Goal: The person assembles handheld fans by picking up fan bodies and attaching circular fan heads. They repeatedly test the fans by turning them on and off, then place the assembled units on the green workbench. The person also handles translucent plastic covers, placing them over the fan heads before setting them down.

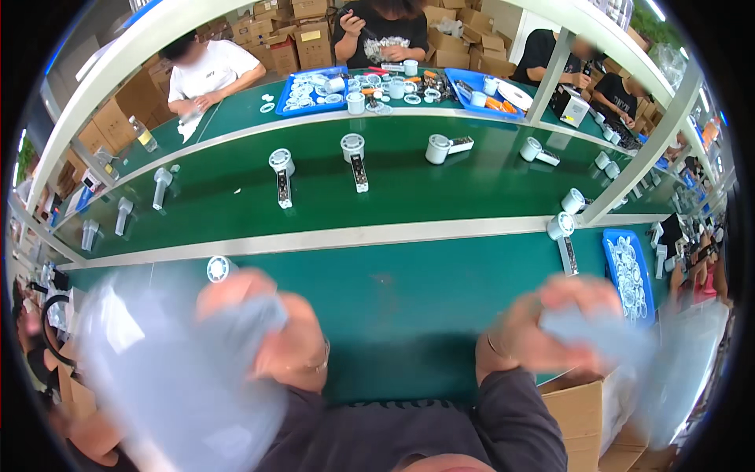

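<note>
Both of my hands are raised over the near green bench (381, 291) and blurred by motion. My left hand (295, 338) is closed on a bunched translucent plastic bag (177, 385), which hangs wide to the left and down. In my right hand (523, 330), the fingers grip another translucent plastic bag (684, 374), bluish where bunched, trailing to the right. A white round part with a spoked face (219, 269) stands just beyond my left hand. Past my right hand lies a white round-headed device (561, 226), its handle showing dark inner parts.
A blue tray of white rings (629, 275) sits at the right. An open cardboard box (578, 417) is below my right arm. Several similar devices (283, 177) lie along the green belt (236, 208) behind a pale rail (377, 242). Co-workers sit across the far bench.
</note>
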### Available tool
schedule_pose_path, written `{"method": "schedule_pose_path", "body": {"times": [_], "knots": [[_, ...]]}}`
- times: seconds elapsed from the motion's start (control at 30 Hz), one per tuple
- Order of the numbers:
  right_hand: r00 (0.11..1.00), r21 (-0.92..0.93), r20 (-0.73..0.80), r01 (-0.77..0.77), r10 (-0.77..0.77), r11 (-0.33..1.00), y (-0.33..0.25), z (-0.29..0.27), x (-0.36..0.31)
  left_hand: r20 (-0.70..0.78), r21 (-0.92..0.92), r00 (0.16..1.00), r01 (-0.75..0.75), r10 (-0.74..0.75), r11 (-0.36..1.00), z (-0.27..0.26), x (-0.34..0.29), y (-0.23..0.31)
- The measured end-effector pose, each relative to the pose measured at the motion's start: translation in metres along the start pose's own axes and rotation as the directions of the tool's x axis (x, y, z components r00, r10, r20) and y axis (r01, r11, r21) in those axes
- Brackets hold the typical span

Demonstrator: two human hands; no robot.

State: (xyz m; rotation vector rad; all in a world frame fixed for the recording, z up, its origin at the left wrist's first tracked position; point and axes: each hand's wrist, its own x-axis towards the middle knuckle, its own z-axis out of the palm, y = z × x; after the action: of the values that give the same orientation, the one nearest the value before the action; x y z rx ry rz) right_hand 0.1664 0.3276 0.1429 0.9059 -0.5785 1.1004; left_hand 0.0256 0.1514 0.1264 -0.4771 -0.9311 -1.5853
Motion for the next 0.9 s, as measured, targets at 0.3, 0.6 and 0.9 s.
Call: {"method": "schedule_pose_path", "body": {"times": [0.3,0.6,0.9], "knots": [[0.977,-0.457,-0.086,-0.213,0.196,0.863,0.015,-0.015,-0.028,-0.156,0.115,0.958,-0.224,0.241,0.968,0.02,0.003,-0.015],[0.987,-0.393,0.151,0.014,0.05,0.919,0.013,-0.015,-0.006,0.367,-0.13,0.93,0.046,0.005,0.99,-0.016,0.011,-0.02],[0.798,-0.273,0.258,-0.48,0.544,0.834,0.029,-0.034,0.028,0.294,0.349,0.016,0.929,-0.956,0.123,-0.073,-0.11,-0.079]]}}
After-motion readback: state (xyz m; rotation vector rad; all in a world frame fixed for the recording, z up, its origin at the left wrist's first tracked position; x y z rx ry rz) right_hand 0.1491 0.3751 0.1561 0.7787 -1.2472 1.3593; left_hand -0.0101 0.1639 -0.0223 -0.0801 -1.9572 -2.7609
